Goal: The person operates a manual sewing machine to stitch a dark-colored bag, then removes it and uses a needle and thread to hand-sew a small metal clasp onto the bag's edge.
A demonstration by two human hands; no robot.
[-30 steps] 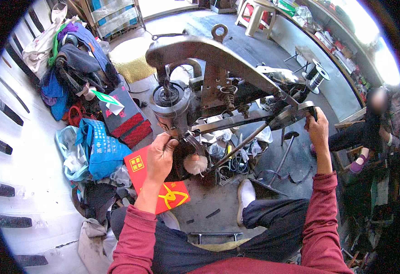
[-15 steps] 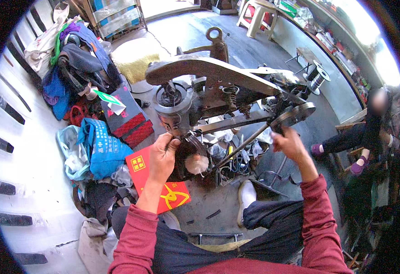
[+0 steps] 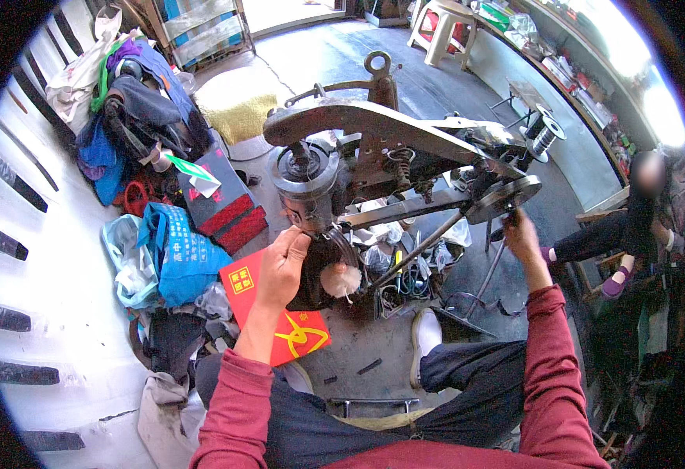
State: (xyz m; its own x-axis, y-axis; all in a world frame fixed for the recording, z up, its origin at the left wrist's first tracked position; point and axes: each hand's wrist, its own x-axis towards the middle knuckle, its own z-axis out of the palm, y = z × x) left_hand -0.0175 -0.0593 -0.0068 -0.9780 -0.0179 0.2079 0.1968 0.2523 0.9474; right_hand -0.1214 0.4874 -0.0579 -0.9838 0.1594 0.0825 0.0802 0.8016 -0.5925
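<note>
The left hand [image 3: 284, 262] pinches a dark shoe [image 3: 319, 273] with a pale pompom under the head of the cobbler's stitching machine [image 3: 373, 148]. The right hand [image 3: 520, 234] grips the machine's handwheel [image 3: 502, 198].

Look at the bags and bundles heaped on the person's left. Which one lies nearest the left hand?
The red paper bag with the yellow square label, flat on the floor just beside the left hand; the blue bag lies farther left.

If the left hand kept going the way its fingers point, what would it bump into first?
Probably the round grey metal head of the old sewing machine, just above the left hand, which rests on a dark shoe. Depth is hard to judge.
</note>
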